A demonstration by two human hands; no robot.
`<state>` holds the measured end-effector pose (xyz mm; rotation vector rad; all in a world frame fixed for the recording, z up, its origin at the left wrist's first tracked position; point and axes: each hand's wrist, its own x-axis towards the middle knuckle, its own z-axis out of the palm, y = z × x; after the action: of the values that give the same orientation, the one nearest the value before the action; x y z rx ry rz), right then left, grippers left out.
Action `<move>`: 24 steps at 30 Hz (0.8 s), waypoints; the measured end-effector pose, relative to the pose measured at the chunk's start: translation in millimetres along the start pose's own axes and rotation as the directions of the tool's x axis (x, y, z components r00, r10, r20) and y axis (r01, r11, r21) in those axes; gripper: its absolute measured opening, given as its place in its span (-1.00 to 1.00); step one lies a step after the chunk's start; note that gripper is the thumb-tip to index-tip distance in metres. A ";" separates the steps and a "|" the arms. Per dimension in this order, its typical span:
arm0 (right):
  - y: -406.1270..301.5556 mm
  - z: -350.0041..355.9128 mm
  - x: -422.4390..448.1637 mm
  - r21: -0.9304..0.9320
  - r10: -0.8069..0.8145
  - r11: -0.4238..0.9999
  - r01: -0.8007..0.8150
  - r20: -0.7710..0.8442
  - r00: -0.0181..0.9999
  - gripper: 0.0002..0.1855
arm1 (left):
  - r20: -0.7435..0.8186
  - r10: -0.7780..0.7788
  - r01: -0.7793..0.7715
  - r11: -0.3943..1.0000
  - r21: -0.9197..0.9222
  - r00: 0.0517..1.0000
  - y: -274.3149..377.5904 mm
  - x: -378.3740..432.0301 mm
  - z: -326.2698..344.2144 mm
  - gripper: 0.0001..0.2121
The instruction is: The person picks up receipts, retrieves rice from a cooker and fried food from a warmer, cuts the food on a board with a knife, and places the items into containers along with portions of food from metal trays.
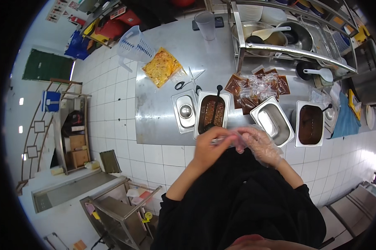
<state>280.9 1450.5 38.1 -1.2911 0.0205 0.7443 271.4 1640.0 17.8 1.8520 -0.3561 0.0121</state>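
My bare left hand [208,145] pinches thin clear plastic [227,137] in front of my chest, at the front edge of the steel table. Covering my right hand [261,143] is a clear disposable plastic glove; its fingers curl in towards the left hand. Whether they grip the plastic too is hard to see. Just beyond the left hand stands a steel food pan of dark brown sauce [217,109] with a black ladle [218,93] in it. An empty steel pan [274,123] sits tilted beside the right hand.
Another pan of dark sauce [311,125] stands right. Sealed sauce bags [256,89] are piled mid-table. Scissors [189,79], a yellow food bag [161,67], a measuring jug [136,45] and a steel lid [185,111] lie left. A steel rack [288,51] rises at the back right.
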 end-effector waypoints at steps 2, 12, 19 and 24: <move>15.8 12.5 7.1 0.113 -0.054 0.992 0.058 -0.037 0.998 -0.73 | -0.086 -0.186 0.170 0.971 -0.168 0.979 -0.7 -9.0 -21.4 -0.81; 31.8 78.0 27.8 -0.021 0.048 0.999 -0.048 0.007 0.999 -0.90 | -0.092 -0.211 0.201 0.974 -0.107 0.973 -22.9 -28.4 -83.2 -0.72; 53.5 103.1 35.9 -0.352 -0.091 0.933 0.070 -0.041 0.995 -0.93 | 0.012 0.100 -0.097 0.929 0.358 0.995 -32.4 -53.6 -101.9 -0.78; 76.1 113.6 42.9 -0.764 -0.561 0.537 0.358 -0.006 0.828 -0.90 | 0.083 -0.116 0.108 0.990 0.093 0.990 -36.5 -61.6 -92.7 -0.85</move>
<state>231.6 1576.4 -9.7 -2.0653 -0.4634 0.0698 237.6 1750.9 0.9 1.9624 -0.3158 -0.1331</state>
